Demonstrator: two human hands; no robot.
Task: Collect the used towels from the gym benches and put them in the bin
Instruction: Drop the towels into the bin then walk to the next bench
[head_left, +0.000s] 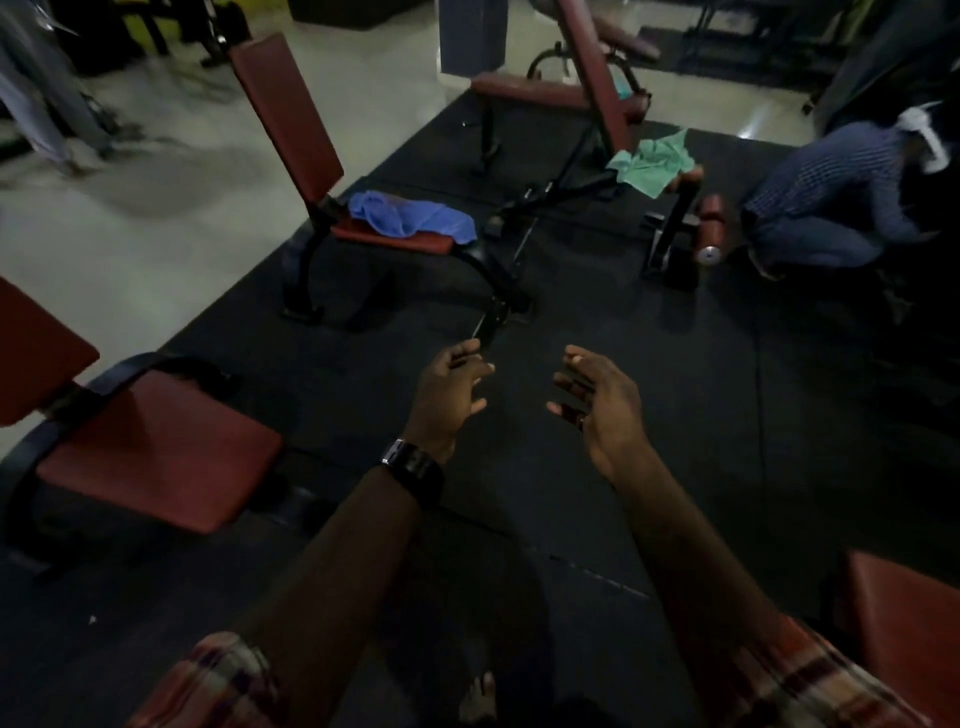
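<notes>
Blue towel (410, 215) lies bunched on the red seat of an upright bench (283, 114), up and left of centre in the head view, spilling toward the seat's right edge. A green towel (654, 158) is draped over the low end of an incline bench (597, 67) farther back and to the right, well apart from the blue one. Both benches stand on a black mat (675, 364).

The left hand (447, 395) and right hand (597, 400) are held out over the mat, near each other but apart, palms turned inward. The fingers of both are loosely spread and slightly bent, with nothing in either hand. A dark watch (413, 467) sits on the left wrist.

Another red seat, the near bench (156, 447), is at the left edge. A person (826, 197) in a checked shirt crouches at the far right.
</notes>
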